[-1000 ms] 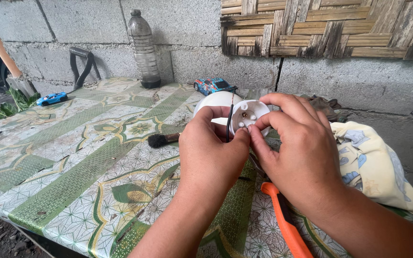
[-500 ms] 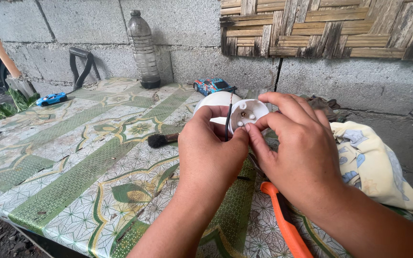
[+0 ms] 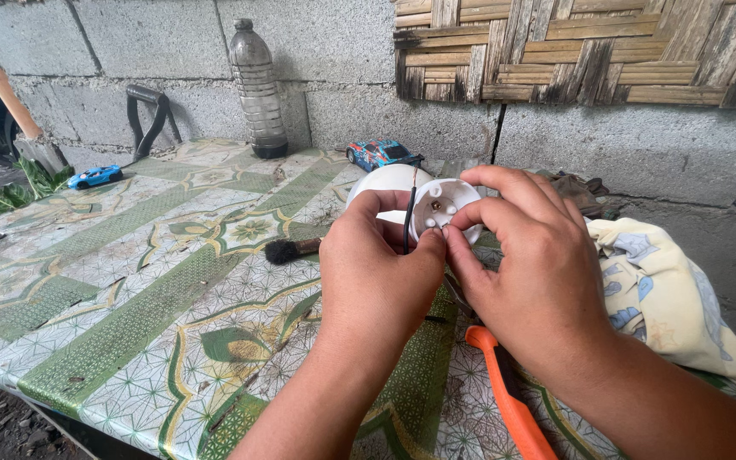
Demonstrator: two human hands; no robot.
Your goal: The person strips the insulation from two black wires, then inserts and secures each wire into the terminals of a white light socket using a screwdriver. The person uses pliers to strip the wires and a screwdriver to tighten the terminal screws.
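Observation:
Both hands are raised over the table and hold a white bulb housing [image 3: 438,206], its open round base with small holes facing me. My left hand [image 3: 376,273] grips the near side, the thumb beside a thin black wire [image 3: 408,223] that runs across the base. My right hand [image 3: 526,264] wraps the right side, its thumb and forefinger pinching the rim. A white dome [image 3: 382,183] shows just behind my left fingers.
The table has a green patterned cover [image 3: 155,290]. On it lie a small brush [image 3: 291,250], an orange-handled tool [image 3: 508,405], a pale cloth [image 3: 666,290], two blue toy cars [image 3: 382,154] [image 3: 94,176] and a clear plastic bottle [image 3: 259,89] against the block wall.
Both hands and the housing stay in the same place. The fingers shifted slightly on the rim.

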